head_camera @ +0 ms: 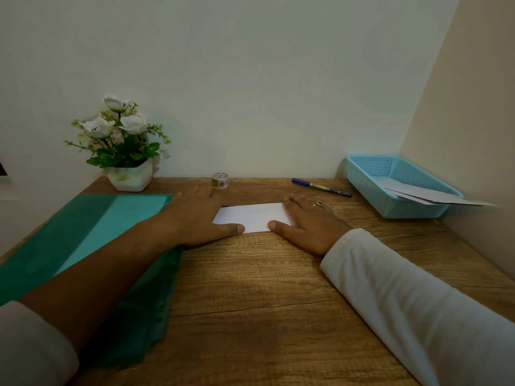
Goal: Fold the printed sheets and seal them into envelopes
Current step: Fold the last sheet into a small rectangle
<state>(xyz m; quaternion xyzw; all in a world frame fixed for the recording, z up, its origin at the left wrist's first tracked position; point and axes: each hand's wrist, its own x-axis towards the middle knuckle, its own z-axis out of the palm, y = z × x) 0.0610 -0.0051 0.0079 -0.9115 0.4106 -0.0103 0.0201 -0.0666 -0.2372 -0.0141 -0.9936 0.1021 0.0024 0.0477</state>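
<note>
A folded white sheet (255,217) lies flat on the wooden desk (250,288), towards the back. My left hand (195,215) rests palm down on its left end, fingers spread, thumb along the near edge. My right hand (309,221), with a ring on one finger, presses flat on its right end, thumb also at the near edge. Neither hand grips the sheet. Both ends of the sheet are hidden under my hands.
A green plastic folder (83,238) lies under my left forearm. At the back stand a white flower pot (129,174), a small tape roll (220,180) and a blue pen (320,187). A blue mesh basket (373,185) with envelopes sits at the right wall.
</note>
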